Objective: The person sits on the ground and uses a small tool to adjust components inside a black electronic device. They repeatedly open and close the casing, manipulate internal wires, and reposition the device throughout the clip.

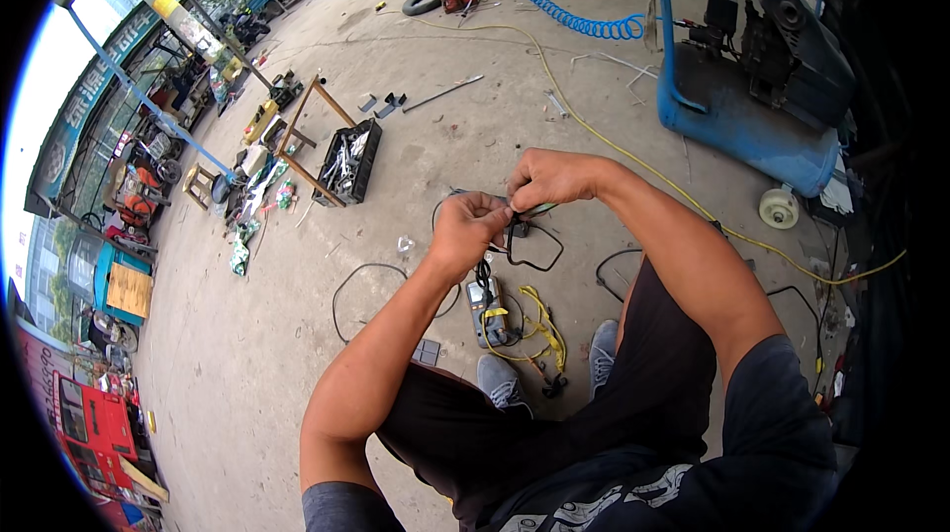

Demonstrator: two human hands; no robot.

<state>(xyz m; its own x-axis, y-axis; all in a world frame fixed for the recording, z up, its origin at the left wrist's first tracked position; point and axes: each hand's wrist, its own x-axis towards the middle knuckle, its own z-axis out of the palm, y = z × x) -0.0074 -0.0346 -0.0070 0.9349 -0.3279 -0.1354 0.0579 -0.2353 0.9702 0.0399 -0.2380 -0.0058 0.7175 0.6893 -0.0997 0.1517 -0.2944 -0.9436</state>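
My left hand (469,227) and my right hand (546,179) meet in front of me, fingertips pinched together on a thin black cable (542,266). Loops of it hang below the fingers, and a bundled stretch drops from the left hand. The exact spot between my fingertips is too small to make out. On the ground under my hands lies a grey handheld meter (486,312) with a screen. Yellow leads (550,327) with dark ends are heaped beside it, close to my grey shoes (500,381).
A blue air compressor (747,131) stands at the right, with a coiled blue hose (564,12). A yellow hose (633,158) crosses the concrete floor. Ahead to the left sit a black crate (348,164) of metal parts and a wooden frame (294,141). A red vehicle (94,423) is far left.
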